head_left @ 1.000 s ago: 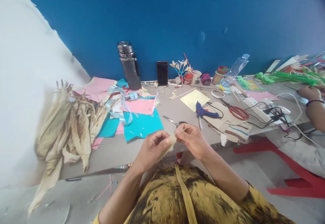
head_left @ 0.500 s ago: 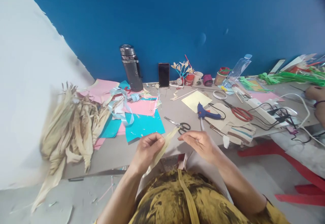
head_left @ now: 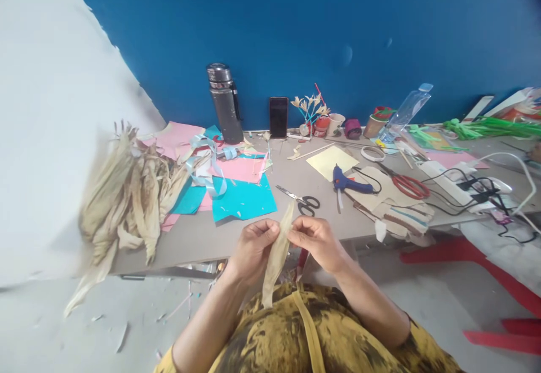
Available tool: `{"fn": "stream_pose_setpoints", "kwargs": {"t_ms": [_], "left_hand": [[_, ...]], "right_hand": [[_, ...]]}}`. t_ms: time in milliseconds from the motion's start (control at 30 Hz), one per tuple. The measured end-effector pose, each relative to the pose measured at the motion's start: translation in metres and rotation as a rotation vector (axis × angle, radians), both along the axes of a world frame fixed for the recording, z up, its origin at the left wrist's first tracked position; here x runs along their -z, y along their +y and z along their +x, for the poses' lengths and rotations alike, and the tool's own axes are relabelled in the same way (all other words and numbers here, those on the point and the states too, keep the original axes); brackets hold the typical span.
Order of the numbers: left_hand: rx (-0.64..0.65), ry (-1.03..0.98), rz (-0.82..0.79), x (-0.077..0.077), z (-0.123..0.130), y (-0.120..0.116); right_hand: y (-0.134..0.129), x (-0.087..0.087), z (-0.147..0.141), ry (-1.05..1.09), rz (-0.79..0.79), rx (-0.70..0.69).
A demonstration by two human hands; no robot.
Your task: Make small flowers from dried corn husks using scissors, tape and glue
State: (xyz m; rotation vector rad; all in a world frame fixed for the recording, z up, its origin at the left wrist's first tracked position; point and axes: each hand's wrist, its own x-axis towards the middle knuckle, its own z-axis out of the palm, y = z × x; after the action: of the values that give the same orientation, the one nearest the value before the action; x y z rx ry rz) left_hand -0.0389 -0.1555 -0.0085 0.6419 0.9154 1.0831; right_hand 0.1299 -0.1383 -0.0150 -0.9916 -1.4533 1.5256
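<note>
A long, pale strip of dried corn husk [head_left: 276,257] hangs between my hands, over the table's front edge. My left hand [head_left: 255,248] pinches its left side between thumb and forefinger. On the opposite side, my right hand [head_left: 316,241] is closed on the husk's edge with thumb and fingertips. Just beyond the strip's upper tip lie black-handled scissors [head_left: 302,199], partly opened. A large bundle of dried corn husks [head_left: 114,204] rests at the table's left end, some drooping over the edge.
Blue and pink paper sheets [head_left: 245,195] lie left of the scissors. To the right are a blue glue gun [head_left: 350,182], red-handled scissors [head_left: 408,186] and a white power strip [head_left: 448,184] with cables. A flask [head_left: 226,108] and a phone [head_left: 278,118] stand by the wall.
My right hand has come in from apart and taken hold of the husk's right edge. The strip now hangs more upright and its face shows. The view has shifted slightly left.
</note>
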Motion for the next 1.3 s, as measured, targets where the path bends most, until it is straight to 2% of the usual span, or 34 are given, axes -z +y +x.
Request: {"fn": "stream_pose_setpoints", "kwargs": {"t_ms": [100, 267, 400, 467, 567, 700, 733, 800, 900, 1067, 1133, 1200, 1300], "left_hand": [[0.017, -0.003, 0.018, 0.005, 0.000, -0.006], [-0.064, 0.225, 0.111, 0.015, 0.006, -0.012], [-0.132, 0.309, 0.205, 0.012, 0.006, -0.015], [-0.114, 0.305, 0.214, 0.007, 0.005, -0.015], [-0.101, 0.226, 0.132, 0.002, 0.002, -0.013], [-0.199, 0.054, 0.029, -0.002, -0.002, -0.007], [-0.205, 0.016, 0.013, -0.003, -0.003, -0.006], [-0.198, -0.053, -0.007, -0.006, -0.004, -0.004], [-0.180, -0.110, -0.024, -0.010, -0.005, -0.003], [-0.149, -0.153, -0.062, -0.011, -0.004, -0.001], [-0.158, -0.165, -0.065, -0.012, -0.004, 0.000], [-0.193, -0.169, -0.051, -0.013, -0.005, 0.000], [-0.242, -0.147, -0.035, -0.015, -0.008, 0.000]], "right_hand": [[-0.004, -0.001, 0.000, -0.005, -0.001, -0.001], [-0.012, -0.002, -0.003, -0.011, 0.021, 0.026], [-0.015, -0.003, -0.003, -0.028, 0.055, 0.063], [-0.013, -0.007, 0.001, -0.082, 0.082, 0.014], [0.001, -0.018, 0.011, -0.301, 0.209, -0.074], [0.030, -0.027, 0.024, -0.881, 0.498, 0.190], [0.037, -0.027, 0.026, -1.028, 0.522, 0.207], [0.046, -0.023, 0.028, -1.253, 0.506, 0.155], [0.054, -0.018, 0.027, -1.387, 0.431, 0.074], [0.068, -0.017, 0.032, -1.345, 0.323, 0.057], [0.072, -0.016, 0.040, -1.263, 0.286, 0.066], [0.069, -0.012, 0.047, -1.001, 0.167, 0.088], [0.051, -0.003, 0.053, -0.315, -0.142, 0.040]]}}
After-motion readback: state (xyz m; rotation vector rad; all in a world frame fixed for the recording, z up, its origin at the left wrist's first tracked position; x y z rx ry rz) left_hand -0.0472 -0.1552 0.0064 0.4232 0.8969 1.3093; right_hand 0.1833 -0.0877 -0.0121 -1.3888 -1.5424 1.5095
